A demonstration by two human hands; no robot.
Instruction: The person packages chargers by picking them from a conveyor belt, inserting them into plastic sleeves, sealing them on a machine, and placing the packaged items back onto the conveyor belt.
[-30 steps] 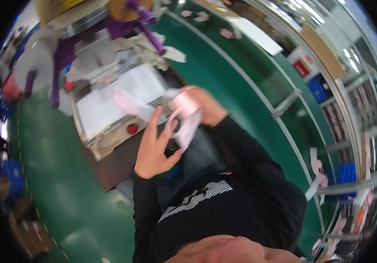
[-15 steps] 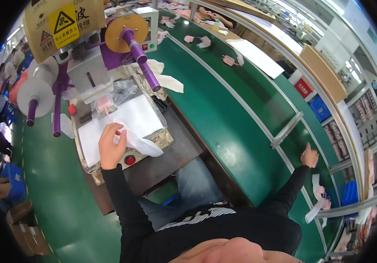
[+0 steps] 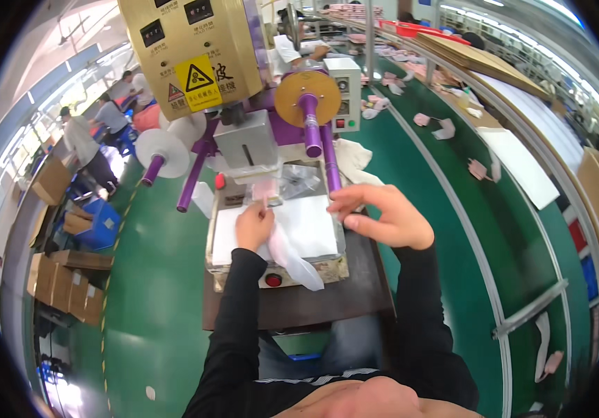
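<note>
My left hand (image 3: pixel 254 225) is closed over the near edge of a small pink piece (image 3: pixel 266 189), beneath the metal block (image 3: pixel 247 143) of a gold press. From beside its fingers a soft white-and-pink fabric strip (image 3: pixel 292 258) trails over the front of the machine bed. White sheeting (image 3: pixel 313 226) covers that bed, and crumpled clear plastic (image 3: pixel 299 181) lies at its back. My right hand (image 3: pixel 390 216) hovers by the bed's right edge, its fingers stretched and thumb apart, with nothing visible in it. A red button (image 3: pixel 273 280) sits on the bed's front.
Purple rods (image 3: pixel 311 125) and an orange-brown disc (image 3: pixel 289 97) jut from the press (image 3: pixel 195 63). To the right runs a green conveyor (image 3: pixel 445 230) with scattered pink-and-white pieces (image 3: pixel 479 168) and a metal crossbar (image 3: pixel 530 308). Cardboard boxes (image 3: pixel 69 289) stand at left; people work behind.
My right hand has come back from the conveyor at far right to the bed's right side. The view has swung left. My left hand stays at the fabric strip on the bed.
</note>
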